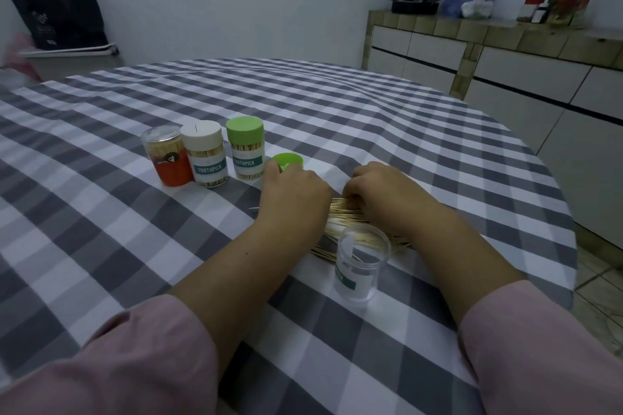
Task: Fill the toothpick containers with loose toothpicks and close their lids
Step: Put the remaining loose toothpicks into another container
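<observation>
1. Your right hand [381, 192] has its grip curled into the loose toothpicks [340, 212] on the tabletop [337, 104].
2. Your left hand [293, 192] lies beside it; its grip cannot be told.
3. The open container [360, 263] stands near you, just beside the pile.

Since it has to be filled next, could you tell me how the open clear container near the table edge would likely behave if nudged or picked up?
The clear container looks nearly empty, so it is probably light and easy to slide or knock over. It stands upright, taller than wide, on a checked cloth; a sideways bump may tip it. Being round, it would likely roll once down, and its smooth plastic wall may feel slippery.
</observation>
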